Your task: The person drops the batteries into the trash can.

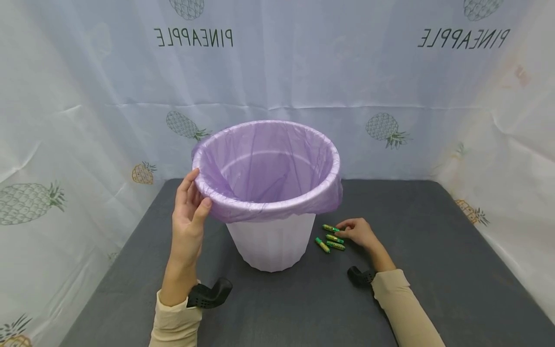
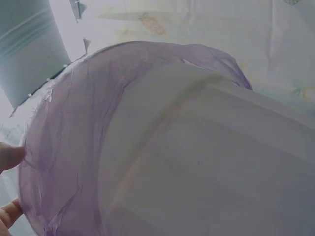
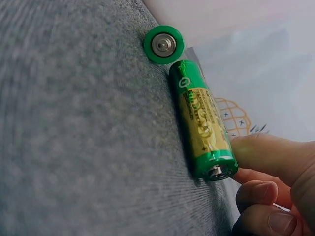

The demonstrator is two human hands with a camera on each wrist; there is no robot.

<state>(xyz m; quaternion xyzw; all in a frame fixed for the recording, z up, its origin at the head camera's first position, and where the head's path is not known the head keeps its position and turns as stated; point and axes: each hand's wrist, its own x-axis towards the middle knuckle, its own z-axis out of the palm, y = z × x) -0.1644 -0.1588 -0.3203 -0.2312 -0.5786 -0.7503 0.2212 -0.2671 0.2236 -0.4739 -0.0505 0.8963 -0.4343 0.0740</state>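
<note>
A white trash bin [image 1: 273, 241] lined with a thin purple bag [image 1: 264, 178] stands upright on the dark table. My left hand [image 1: 188, 217] rests against the left of its rim, thumb and fingers spread along the outside of the bag. In the left wrist view two fingertips meet the bag's edge. On the right, finger and thumb of my right hand [image 1: 357, 233] pinch the near end of the farthest green-and-gold battery [image 1: 330, 228]. In the right wrist view a battery [image 3: 203, 120] hides the tip of one finger; the lower fingers are curled.
Several batteries lie close together right of the bin, among them one battery [image 1: 323, 245] nearest its base. The dark table [image 1: 412, 226] extends on both sides. Behind it hangs a pineapple-print curtain [image 1: 277, 72], with more fabric to the left and right.
</note>
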